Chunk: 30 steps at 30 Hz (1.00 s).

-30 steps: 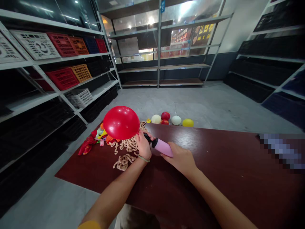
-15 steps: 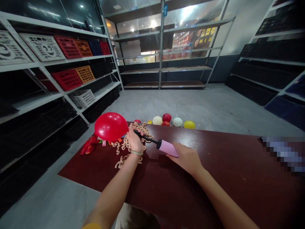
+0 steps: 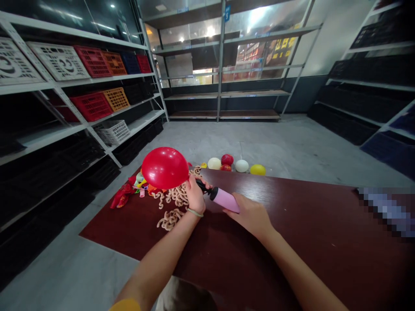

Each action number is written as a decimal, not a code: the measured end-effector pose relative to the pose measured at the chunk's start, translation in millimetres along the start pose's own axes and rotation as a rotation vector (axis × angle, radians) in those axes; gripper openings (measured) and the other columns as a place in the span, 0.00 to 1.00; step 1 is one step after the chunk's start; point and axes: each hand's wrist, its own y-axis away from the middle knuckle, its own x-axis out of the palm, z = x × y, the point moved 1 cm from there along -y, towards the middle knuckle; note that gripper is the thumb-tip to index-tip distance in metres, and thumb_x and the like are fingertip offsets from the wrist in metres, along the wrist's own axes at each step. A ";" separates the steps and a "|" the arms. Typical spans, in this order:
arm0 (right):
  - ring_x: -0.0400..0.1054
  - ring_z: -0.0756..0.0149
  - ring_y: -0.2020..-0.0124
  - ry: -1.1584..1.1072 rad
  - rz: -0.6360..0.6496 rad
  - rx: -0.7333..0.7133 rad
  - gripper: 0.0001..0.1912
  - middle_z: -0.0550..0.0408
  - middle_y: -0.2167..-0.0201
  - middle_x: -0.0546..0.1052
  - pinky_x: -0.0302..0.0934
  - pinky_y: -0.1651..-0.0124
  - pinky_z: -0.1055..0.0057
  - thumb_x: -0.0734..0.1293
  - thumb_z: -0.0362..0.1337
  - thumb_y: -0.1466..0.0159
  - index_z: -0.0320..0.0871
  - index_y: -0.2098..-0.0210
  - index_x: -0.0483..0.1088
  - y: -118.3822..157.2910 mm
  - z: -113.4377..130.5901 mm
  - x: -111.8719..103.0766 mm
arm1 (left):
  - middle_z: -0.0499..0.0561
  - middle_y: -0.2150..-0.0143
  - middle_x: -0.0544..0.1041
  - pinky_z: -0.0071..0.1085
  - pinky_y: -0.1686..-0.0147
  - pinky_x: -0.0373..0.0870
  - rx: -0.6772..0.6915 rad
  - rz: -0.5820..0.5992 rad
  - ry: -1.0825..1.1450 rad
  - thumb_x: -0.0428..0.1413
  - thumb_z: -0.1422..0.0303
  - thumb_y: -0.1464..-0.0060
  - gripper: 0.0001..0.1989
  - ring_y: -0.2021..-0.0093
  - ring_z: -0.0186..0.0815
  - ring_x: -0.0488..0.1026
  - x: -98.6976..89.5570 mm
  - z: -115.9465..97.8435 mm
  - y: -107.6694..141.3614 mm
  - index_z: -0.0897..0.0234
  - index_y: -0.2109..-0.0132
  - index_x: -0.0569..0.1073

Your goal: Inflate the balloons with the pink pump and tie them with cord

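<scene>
A red balloon (image 3: 165,167), partly inflated, sits on the black nozzle end of a pink hand pump (image 3: 226,200). My left hand (image 3: 195,195) is closed around the balloon's neck and the nozzle; its fingers hide the exact joint. Wrapped round the pink barrel is my right hand (image 3: 252,212). Only a short length of the black rod shows between the two hands. Beneath and beside the balloon, a heap of beige curly pieces (image 3: 178,196) lies on the dark red table (image 3: 259,259). Flat, uninflated red balloons (image 3: 122,195) rest to the left, with small coloured ones next to them.
Beyond the table's far edge are several inflated balloons, among them a yellow one (image 3: 258,169) and a red one (image 3: 227,160). A pixelated object (image 3: 385,211) lies at the table's right. Shelving with crates (image 3: 94,106) stands on the left, and a metal rack (image 3: 220,93) at the back.
My left hand and the red balloon have moved right, towards the pink barrel. Less of the pump's black rod shows now. My right hand has shifted slightly left.
</scene>
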 end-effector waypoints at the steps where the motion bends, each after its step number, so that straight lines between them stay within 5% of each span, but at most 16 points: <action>1: 0.72 0.60 0.65 0.008 -0.002 -0.013 0.18 0.53 0.64 0.78 0.52 0.68 0.69 0.66 0.51 0.37 0.47 0.54 0.69 -0.7 -3.8 -1.4 | 0.42 0.80 0.66 0.28 0.77 0.68 0.012 -0.017 0.002 0.52 0.59 0.41 0.13 0.84 0.28 0.64 -1.3 -5.7 -5.4 0.61 0.68 0.61; 9: 0.71 0.59 0.66 0.050 -0.033 -0.069 0.18 0.51 0.64 0.78 0.51 0.68 0.68 0.65 0.52 0.36 0.46 0.55 0.69 1.5 -18.3 -0.9 | 0.40 0.80 0.64 0.27 0.77 0.65 0.072 -0.161 0.045 0.47 0.65 0.38 0.09 0.84 0.27 0.62 -10.0 -34.5 -27.3 0.60 0.67 0.59; 20: 0.73 0.58 0.65 -0.008 0.013 0.025 0.19 0.53 0.63 0.78 0.51 0.69 0.68 0.66 0.53 0.37 0.47 0.54 0.67 5.0 9.9 5.8 | 0.44 0.79 0.67 0.28 0.78 0.67 -0.016 -0.001 -0.060 0.52 0.59 0.41 0.14 0.84 0.29 0.64 -3.5 13.4 8.8 0.62 0.70 0.62; 30: 0.73 0.57 0.63 0.037 0.010 -0.049 0.19 0.53 0.63 0.78 0.53 0.68 0.67 0.66 0.54 0.37 0.47 0.56 0.68 0.5 -11.9 -2.9 | 0.41 0.79 0.65 0.29 0.77 0.68 0.056 -0.163 0.016 0.49 0.61 0.39 0.10 0.84 0.28 0.63 -14.5 -22.1 -27.3 0.60 0.65 0.59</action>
